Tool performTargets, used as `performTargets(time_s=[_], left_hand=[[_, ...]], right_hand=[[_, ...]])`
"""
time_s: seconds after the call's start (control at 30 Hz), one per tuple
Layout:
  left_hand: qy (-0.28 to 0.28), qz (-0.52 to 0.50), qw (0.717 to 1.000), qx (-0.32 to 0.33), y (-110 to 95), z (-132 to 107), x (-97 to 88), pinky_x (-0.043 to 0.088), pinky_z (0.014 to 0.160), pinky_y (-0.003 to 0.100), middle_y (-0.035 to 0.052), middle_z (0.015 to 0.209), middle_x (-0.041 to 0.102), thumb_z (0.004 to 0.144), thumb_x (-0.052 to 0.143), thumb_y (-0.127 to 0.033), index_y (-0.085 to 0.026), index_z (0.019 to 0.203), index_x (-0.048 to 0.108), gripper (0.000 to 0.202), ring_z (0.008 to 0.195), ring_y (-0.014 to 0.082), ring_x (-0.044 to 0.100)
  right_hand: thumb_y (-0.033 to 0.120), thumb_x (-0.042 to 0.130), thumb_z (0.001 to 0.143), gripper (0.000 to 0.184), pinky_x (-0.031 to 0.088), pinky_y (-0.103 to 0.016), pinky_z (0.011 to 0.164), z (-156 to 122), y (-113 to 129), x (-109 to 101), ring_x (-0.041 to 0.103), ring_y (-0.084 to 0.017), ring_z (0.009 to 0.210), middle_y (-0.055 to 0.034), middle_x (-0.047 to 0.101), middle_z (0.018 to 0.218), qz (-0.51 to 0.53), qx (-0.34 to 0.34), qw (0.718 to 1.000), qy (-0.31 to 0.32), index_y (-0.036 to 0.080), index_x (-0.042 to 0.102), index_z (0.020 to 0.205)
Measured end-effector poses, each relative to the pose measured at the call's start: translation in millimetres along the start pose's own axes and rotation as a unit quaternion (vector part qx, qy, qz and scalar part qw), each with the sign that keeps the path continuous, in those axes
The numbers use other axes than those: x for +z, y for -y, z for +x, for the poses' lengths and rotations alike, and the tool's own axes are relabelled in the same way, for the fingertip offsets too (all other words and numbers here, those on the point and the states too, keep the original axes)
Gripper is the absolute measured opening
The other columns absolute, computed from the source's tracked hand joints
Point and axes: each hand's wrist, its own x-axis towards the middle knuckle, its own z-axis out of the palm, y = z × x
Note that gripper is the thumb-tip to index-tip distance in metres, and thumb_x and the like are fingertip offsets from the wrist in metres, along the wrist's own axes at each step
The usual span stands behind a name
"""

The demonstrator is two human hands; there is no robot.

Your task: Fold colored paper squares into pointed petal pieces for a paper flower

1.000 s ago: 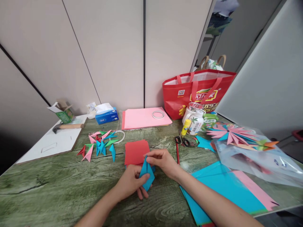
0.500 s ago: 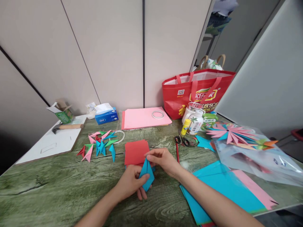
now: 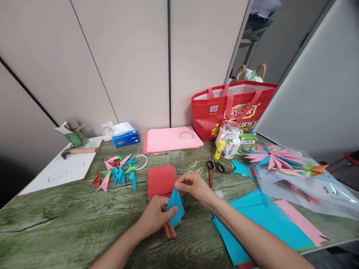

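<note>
A kite-shaped piece of folded blue paper (image 3: 176, 213) is held up between both hands over the table. My left hand (image 3: 159, 216) grips its lower left side, thumb across the front and fingers behind. At the upper tip, my right hand (image 3: 190, 186) pinches the paper between thumb and forefinger. A crease runs down from that tip. Just behind the hands lies a stack of red paper squares (image 3: 162, 180), with a bit of blue paper showing under it. To the left is a cluster of folded paper pieces (image 3: 119, 173) in pink, blue, green and red.
Scissors (image 3: 215, 165), a yellow glue stick (image 3: 220, 149) and a white bottle (image 3: 231, 145) stand or lie right of centre, before a red bag (image 3: 204, 119). Blue sheets (image 3: 263, 220) lie at right. A hammer (image 3: 81, 150) rests on a white board at left; pink sheets (image 3: 165, 140) lie behind.
Both hands and the folded blue paper have shifted very slightly to the right. The grip on the paper stays the same.
</note>
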Motion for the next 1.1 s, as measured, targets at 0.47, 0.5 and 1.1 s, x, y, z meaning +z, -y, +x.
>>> performTargets(time_s=[0.47, 0.5, 1.1], left_hand=[[-0.005, -0.034, 0.999, 0.004, 3, 2, 3.0, 0.046, 0.035, 0.019, 0.0083, 0.063, 0.067, 0.070, 0.059, -0.040, -0.009, 0.068, 0.055, 0.031, 0.041, 0.0144, 0.062], [-0.005, -0.035, 0.999, 0.005, 3, 2, 3.2, 0.046, 0.035, 0.019, 0.0083, 0.063, 0.067, 0.070, 0.059, -0.040, -0.009, 0.068, 0.055, 0.031, 0.041, 0.0145, 0.063], [-0.006, -0.072, 0.997, 0.038, 6, 1, 1.9, 0.049, 0.037, 0.021, 0.0107, 0.065, 0.069, 0.074, 0.057, -0.041, -0.008, 0.070, 0.058, 0.033, 0.045, 0.0172, 0.065]], right_hand=[[0.027, 0.077, 0.051, 0.025, 0.043, -0.023, 0.052, -1, -4, 4, 0.053, -0.009, 0.050, 0.0022, 0.062, 0.058, 0.054, 0.033, 0.998, -0.018, 0.015, 0.066, 0.069], [0.027, 0.077, 0.051, 0.025, 0.042, -0.023, 0.051, -1, -4, 5, 0.053, -0.009, 0.050, 0.0023, 0.062, 0.058, 0.054, 0.031, 0.998, -0.018, 0.015, 0.066, 0.069], [0.043, 0.064, 0.067, 0.029, 0.036, -0.022, 0.051, -3, 1, 10, 0.047, -0.009, 0.052, 0.0022, 0.056, 0.061, -0.061, 0.002, 0.998, 0.030, 0.015, 0.062, 0.074]])
